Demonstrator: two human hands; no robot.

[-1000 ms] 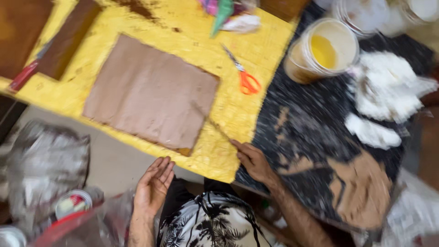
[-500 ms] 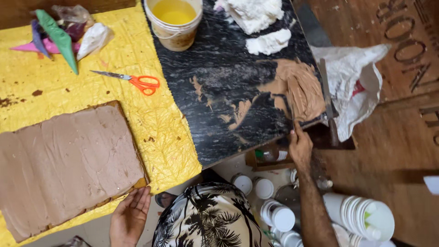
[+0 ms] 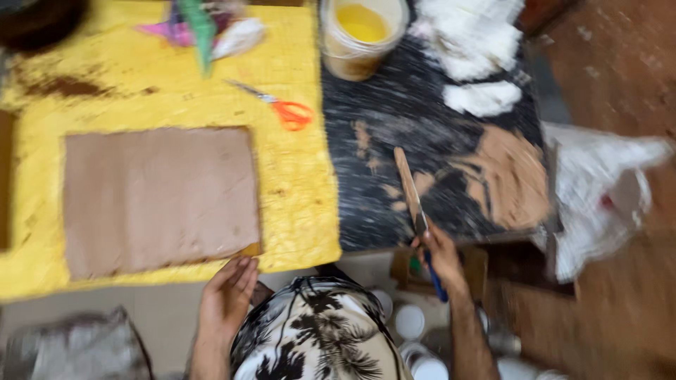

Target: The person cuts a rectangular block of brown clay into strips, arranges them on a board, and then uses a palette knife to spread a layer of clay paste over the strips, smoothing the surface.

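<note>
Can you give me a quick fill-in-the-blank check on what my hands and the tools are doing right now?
1. The right hand holds a ____ whose blade lies on the black slab.
2. The left hand touches the near corner of the ____ sheet on the yellow surface.
3. The scissors have ____ handles.
4. The bucket holds ____ liquid.

Missing words: knife; brown; orange; yellow

A yellow-covered table (image 3: 296,204) adjoins a black slab (image 3: 422,105) above a reddish-brown floor (image 3: 605,84).

black-and-white palm-print garment (image 3: 317,334), bare forearms
</note>
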